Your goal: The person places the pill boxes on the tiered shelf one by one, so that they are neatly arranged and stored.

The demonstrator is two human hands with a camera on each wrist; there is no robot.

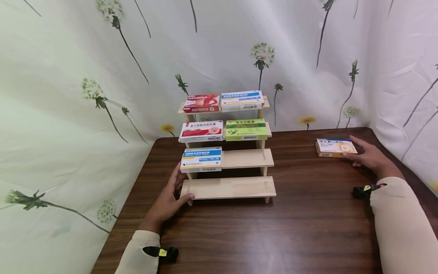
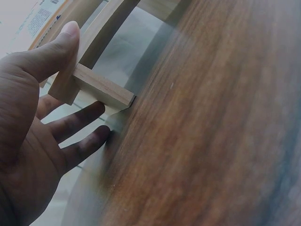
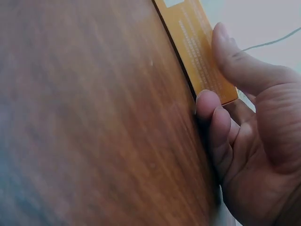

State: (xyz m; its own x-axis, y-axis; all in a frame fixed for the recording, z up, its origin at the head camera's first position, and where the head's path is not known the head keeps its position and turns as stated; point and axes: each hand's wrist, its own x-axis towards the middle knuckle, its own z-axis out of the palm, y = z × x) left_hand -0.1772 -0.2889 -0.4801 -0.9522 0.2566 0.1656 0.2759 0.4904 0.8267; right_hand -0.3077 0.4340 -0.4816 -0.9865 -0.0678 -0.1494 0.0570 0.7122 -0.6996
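Observation:
At the right of the table, my right hand (image 1: 371, 156) grips the right end of a white and orange medicine box (image 1: 335, 147), thumb at its front and fingers round the far corner. In the right wrist view, the box's orange side (image 3: 197, 52) sits close against the tabletop, with the thumb along it. My left hand (image 1: 170, 198) holds the left end of a four-tier wooden stand (image 1: 236, 187), thumb on the lowest shelf. The left wrist view has the other fingers (image 2: 77, 123) spread beside the stand's leg (image 2: 106, 87).
On the top tier sit a red box (image 1: 202, 103) and a blue-white box (image 1: 241, 101). Below them are a red-white box (image 1: 202, 131) and a green box (image 1: 246, 129). Another blue-white box (image 1: 201, 159) lies on the third tier's left. Flowered white cloth (image 1: 219, 45) hangs behind the brown table (image 1: 308, 213).

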